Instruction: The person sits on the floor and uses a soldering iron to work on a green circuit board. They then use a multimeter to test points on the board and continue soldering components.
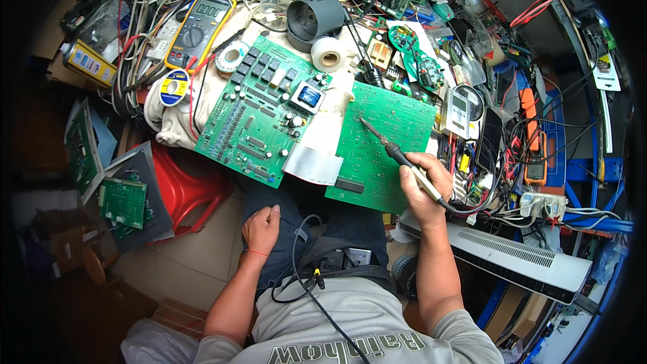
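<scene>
My right hand (428,192) is wrapped round the handle of a soldering iron (396,153). The iron's tip points up and left over a green circuit board (408,128) that lies with its solder side up; whether it touches cannot be told. A flat grey ribbon cable (313,164) lies between that board and another green circuit board (226,118), which carries relays, chips, capacitors and a transformer. My left hand (261,229) rests on my thigh below the bench edge, fingers curled and nothing visible in them.
A yellow multimeter (197,30), solder reels (174,87), a white tape roll (329,54) and a grey cylindrical housing (315,17) stand behind the boards. Loose wires and parts crowd the right side. A red stool (185,185) is at left, a white slotted unit (512,256) at right.
</scene>
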A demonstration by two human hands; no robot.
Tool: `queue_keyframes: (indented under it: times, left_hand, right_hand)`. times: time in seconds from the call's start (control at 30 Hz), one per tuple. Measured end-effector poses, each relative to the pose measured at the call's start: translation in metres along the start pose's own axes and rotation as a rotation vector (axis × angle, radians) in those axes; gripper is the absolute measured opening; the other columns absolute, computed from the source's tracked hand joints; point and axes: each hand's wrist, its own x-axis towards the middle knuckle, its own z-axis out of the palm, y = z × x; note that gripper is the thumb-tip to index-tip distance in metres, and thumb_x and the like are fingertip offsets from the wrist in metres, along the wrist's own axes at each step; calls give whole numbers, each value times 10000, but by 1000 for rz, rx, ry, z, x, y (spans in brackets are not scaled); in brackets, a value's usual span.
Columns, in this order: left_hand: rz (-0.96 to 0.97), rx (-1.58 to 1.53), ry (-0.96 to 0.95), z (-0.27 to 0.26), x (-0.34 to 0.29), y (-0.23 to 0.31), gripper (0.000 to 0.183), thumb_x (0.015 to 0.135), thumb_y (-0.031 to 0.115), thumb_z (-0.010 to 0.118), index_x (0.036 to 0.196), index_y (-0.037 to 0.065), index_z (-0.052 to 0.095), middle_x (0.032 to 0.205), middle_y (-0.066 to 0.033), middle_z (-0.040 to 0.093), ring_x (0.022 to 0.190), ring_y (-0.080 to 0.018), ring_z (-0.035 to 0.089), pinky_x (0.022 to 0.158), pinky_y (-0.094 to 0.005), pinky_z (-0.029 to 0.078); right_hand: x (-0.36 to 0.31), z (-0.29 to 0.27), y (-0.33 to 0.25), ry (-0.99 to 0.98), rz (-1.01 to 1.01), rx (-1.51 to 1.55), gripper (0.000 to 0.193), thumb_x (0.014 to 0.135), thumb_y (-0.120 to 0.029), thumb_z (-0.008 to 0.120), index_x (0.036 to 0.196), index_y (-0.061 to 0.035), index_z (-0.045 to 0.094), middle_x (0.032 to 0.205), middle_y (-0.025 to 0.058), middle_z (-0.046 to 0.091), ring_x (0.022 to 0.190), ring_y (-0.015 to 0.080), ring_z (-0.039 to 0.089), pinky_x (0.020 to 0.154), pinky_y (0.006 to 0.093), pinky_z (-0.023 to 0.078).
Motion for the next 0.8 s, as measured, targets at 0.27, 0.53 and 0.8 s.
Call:
queue_keyframes:
  times: [0.27,0.53,0.8]
  left_hand:
    - [12,-5,-4,1,0,-2,422,1029,359,627,750,43,604,751,-193,647,731,-447,638,634,-536,451]
    - [7,2,-8,1,0,-2,418,1030,358,625,752,46,610,748,-188,648,733,-442,643,637,-535,455]
    - [9,11,-4,1,0,-2,415,1027,357,629,748,50,614,749,-181,654,730,-438,645,633,-533,455]
  right_hand:
    - [-10,-2,15,0,86,85,244,854,-40,824,1076,20,741,946,136,751,759,174,698,699,289,547]
    - [-8,-1,13,-11,81,75,250,849,-35,826,1078,18,743,961,147,756,780,190,711,714,299,558]
    - [-6,0,12,-7,53,62,255,846,-27,825,1082,18,742,974,153,757,812,219,729,741,317,574]
